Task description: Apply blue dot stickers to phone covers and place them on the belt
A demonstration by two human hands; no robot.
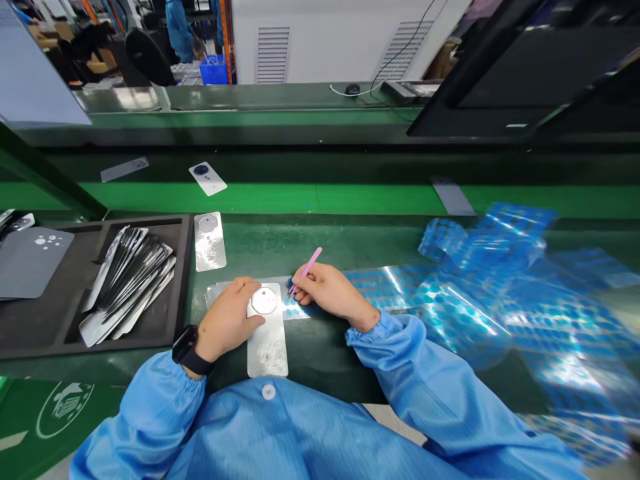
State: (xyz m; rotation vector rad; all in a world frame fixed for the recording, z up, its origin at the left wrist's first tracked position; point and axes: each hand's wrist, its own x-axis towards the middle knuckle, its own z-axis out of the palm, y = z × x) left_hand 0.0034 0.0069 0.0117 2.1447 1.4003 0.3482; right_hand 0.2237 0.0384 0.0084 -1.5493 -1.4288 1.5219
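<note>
A silvery phone back cover point(268, 347) with a round camera area lies on the dark green bench in front of me. My left hand point(231, 321) grips its upper left edge, thumb on the face and fingers along the top corner. Pink tweezers point(313, 259) are pinched in my right hand point(325, 291), their tips down at a strip of film point(370, 288) bearing rows of blue round stickers. Whether a sticker sits between the tips is too small to tell. Part of the strip runs under the cover and beside my left hand.
Left stands a black tray point(184, 287) holding a fanned stack of covers point(130, 283) and a grey plate point(33, 261). More covers point(210, 241) lie beyond it. Crumpled blue sticker film point(480, 287) heaps at right. A black monitor point(505, 73) overhangs the back right.
</note>
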